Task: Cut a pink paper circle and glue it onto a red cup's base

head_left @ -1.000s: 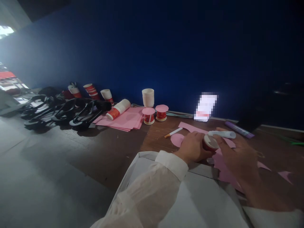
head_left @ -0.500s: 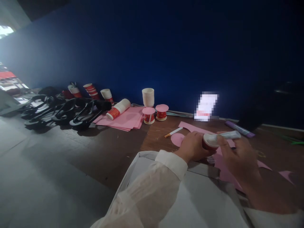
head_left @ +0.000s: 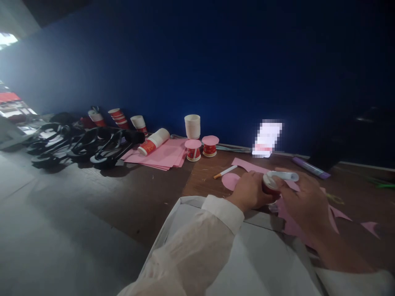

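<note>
My left hand [head_left: 251, 190] is closed around a red paper cup [head_left: 270, 185], its pale round end facing up. Above that end, my right hand [head_left: 304, 197] grips a whitish tube [head_left: 285, 176], whose tip rests on or just over the cup. A pink paper disc [head_left: 230, 181] lies left of my left hand, beside a white marker with an orange end [head_left: 225, 172]. Cut pink paper [head_left: 293, 222] is spread under and around my right hand. Farther back stand two red cup pieces topped with pink discs [head_left: 193, 150] [head_left: 210, 146].
A white cup stack [head_left: 192, 126] stands behind. Pink sheets [head_left: 166, 154] carry a lying cup stack [head_left: 154, 141]. Black looped objects [head_left: 108, 150] line the left. A lit phone [head_left: 267, 139] leans at the wall near a purple tube [head_left: 311, 167]. A white box [head_left: 191, 201] is in front.
My right hand has shifted left with the tube, which now reaches farther across the cup's top. The cup has tilted slightly in my left hand.
</note>
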The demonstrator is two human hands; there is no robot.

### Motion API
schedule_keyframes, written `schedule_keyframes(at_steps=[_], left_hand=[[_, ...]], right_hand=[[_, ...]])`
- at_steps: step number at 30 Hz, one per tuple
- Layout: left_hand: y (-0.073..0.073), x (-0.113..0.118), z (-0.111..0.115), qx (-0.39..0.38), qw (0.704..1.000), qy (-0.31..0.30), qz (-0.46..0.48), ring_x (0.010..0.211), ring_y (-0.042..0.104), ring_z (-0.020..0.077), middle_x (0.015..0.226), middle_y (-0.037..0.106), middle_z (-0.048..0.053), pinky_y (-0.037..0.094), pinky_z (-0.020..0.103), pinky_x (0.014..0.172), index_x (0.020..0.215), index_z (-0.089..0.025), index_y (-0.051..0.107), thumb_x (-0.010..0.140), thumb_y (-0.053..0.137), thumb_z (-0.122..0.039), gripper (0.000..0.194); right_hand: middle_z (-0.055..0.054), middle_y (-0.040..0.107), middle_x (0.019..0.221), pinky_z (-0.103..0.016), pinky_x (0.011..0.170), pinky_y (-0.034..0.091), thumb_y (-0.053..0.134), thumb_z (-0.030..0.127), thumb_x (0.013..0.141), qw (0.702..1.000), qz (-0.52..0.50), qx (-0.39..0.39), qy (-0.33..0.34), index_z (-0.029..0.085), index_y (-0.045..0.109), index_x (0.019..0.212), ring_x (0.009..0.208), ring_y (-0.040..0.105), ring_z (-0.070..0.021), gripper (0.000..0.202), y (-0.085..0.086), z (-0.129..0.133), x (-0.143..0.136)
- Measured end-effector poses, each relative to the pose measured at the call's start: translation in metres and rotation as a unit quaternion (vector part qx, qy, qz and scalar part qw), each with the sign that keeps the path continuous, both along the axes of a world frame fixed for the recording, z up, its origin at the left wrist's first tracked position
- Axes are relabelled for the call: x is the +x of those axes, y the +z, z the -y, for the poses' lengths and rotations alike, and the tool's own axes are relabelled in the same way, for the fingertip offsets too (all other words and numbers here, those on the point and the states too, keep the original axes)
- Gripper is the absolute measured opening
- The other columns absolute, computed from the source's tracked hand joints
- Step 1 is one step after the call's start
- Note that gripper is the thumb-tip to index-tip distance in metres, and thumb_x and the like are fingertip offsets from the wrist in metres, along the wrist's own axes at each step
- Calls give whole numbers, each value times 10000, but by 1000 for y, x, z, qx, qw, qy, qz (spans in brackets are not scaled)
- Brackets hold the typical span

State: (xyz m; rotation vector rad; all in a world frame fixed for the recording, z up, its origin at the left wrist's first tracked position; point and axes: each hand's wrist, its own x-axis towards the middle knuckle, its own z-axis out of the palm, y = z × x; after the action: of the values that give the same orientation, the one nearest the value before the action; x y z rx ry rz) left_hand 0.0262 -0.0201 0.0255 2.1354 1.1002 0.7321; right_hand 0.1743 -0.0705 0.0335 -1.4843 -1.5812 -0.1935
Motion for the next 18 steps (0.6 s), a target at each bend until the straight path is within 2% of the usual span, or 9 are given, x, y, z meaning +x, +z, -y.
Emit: schedule_keyframes(at_steps=[3, 7, 10, 14, 18], left_hand=[[0, 0, 0, 44, 999, -10, -5, 984, 680, 307, 1019, 745, 132, 539, 390, 849, 919, -180, 720, 744, 791, -464, 341], [-4, 1, -1, 59, 998, -18, 4, 932, 683, 291, 956, 750, 114, 537, 381, 813, 881, -187, 718, 744, 791, -458, 313], [-6, 0, -2, 50, 998, -15, 22, 915, 681, 280, 940, 751, 98, 537, 375, 796, 877, -191, 722, 733, 798, -457, 312], [-8, -1, -3, 23, 999, -7, 36, 931, 675, 271, 975, 753, 87, 538, 367, 805, 928, -194, 736, 716, 810, -480, 364], [-9, -2, -3, 25, 998, -18, 49, 969, 665, 266, 1005, 755, 80, 534, 363, 844, 945, -199, 742, 728, 803, -449, 337]], right_hand=[[-99, 774, 1059, -472, 981, 482, 593, 456, 900, 1000, -11, -5, 1, 217, 763, 1043, 1037, 685, -303, 327, -2, 0, -1], [-124, 754, 1061, -522, 958, 487, 541, 510, 897, 994, -79, -33, -73, 197, 751, 1027, 1041, 673, -332, 399, 2, 4, -3], [-124, 740, 1144, -525, 1004, 464, 533, 502, 910, 986, -131, -7, -105, 199, 739, 1068, 1124, 661, -333, 398, 7, 7, -1], [-131, 729, 1165, -530, 1021, 450, 537, 520, 904, 979, -169, -18, -111, 202, 726, 1082, 1161, 649, -347, 411, 7, 8, 5], [-115, 733, 1115, -511, 984, 468, 530, 543, 899, 981, -165, -44, -93, 219, 725, 1075, 1080, 669, -328, 417, 5, 8, 3]])
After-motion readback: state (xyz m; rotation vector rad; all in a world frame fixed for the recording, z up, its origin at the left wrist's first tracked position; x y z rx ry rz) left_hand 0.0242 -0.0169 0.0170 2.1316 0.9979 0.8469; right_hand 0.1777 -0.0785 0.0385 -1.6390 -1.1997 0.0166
